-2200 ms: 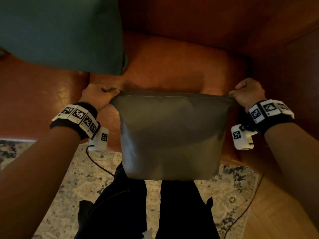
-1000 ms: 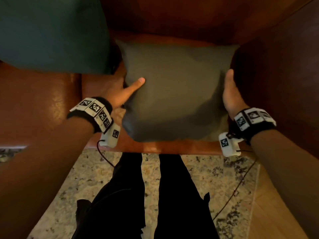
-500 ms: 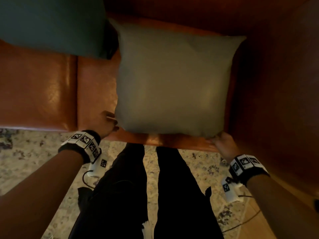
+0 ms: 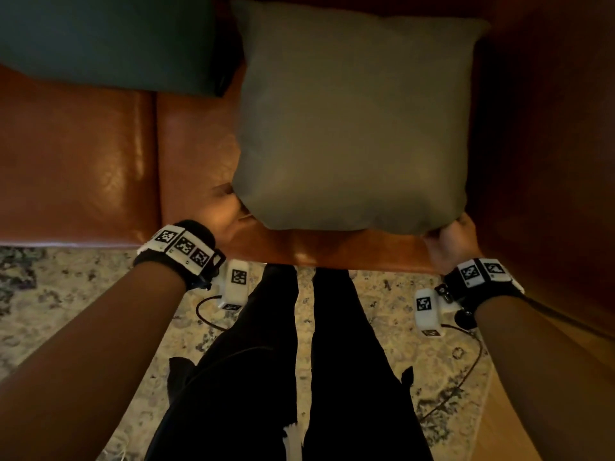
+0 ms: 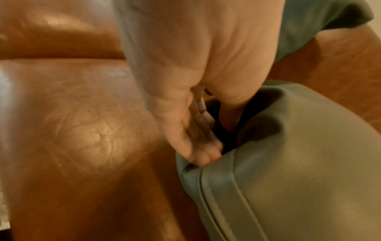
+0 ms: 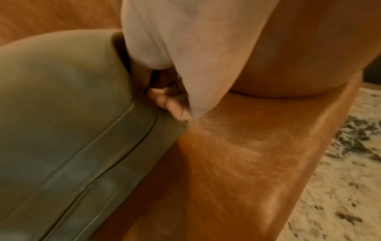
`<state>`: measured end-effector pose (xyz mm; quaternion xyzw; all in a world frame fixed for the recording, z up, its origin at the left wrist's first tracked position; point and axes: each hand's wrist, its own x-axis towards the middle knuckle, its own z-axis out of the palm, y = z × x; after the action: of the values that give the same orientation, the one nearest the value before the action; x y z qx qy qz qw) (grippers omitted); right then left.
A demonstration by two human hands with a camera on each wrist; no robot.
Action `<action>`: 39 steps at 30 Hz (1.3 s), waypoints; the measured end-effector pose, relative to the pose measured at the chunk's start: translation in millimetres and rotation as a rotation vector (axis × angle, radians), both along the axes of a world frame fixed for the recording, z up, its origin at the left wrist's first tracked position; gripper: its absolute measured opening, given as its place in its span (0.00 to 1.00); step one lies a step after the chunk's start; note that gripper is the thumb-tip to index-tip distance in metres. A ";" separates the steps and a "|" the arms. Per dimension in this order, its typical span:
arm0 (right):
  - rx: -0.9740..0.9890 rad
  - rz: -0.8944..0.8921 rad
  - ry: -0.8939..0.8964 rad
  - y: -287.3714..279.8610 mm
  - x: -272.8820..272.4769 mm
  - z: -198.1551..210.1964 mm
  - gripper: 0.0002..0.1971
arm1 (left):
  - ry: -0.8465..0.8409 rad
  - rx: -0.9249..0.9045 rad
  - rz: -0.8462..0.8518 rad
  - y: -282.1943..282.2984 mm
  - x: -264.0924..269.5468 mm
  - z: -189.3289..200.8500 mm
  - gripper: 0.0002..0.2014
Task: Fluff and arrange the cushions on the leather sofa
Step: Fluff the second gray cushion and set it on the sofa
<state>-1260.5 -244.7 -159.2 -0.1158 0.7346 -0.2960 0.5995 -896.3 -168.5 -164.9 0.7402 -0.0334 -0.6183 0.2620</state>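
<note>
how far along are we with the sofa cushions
Partly done. The olive cushion already stands in the corner of the leather sofa, leaning on the backrest beside the arm. In hand: the left hand and right hand grip its two lower corners, squaring it. Left: letting go, and perhaps the dark green cushion beside it, mostly out of frame.

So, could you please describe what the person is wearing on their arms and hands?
Both forearms are bare, with no sleeves. Each wrist carries a black band topped with white tiles printed with black square-code markers. A small white box bearing the same kind of marker hangs under the left wrist, another under the right, each trailing a thin black cable. The hands wear no gloves.
</note>
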 end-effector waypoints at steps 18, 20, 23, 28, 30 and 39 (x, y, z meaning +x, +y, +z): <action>-0.046 -0.238 -0.191 2.4 22.4 -4.7 0.74 | 0.245 0.041 -0.095 -12.1 0.1 7.2 0.11; -0.030 -0.176 -0.142 5.7 20.4 -5.0 0.59 | 0.239 0.053 -0.078 -9.9 -5.0 5.8 0.11; -0.022 -0.043 -0.014 9.7 10.9 -4.8 0.33 | 0.226 0.062 -0.023 -4.5 -11.5 1.8 0.10; -0.019 0.114 0.115 7.5 -1.5 -14.9 0.21 | 0.141 0.071 0.022 1.6 -16.0 -6.5 0.11; -0.015 0.112 0.155 4.9 -4.4 -17.3 0.21 | 0.074 0.093 -0.013 1.1 -17.2 -5.5 0.11; 0.110 0.984 0.557 11.4 -62.4 -7.1 0.22 | -0.556 0.211 -0.721 23.7 17.2 -7.9 0.16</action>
<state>-1322.9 -233.3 -166.3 -0.4866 0.7388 0.0984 0.4558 -879.1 -144.8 -172.9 0.8416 -0.2943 -0.4481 -0.0653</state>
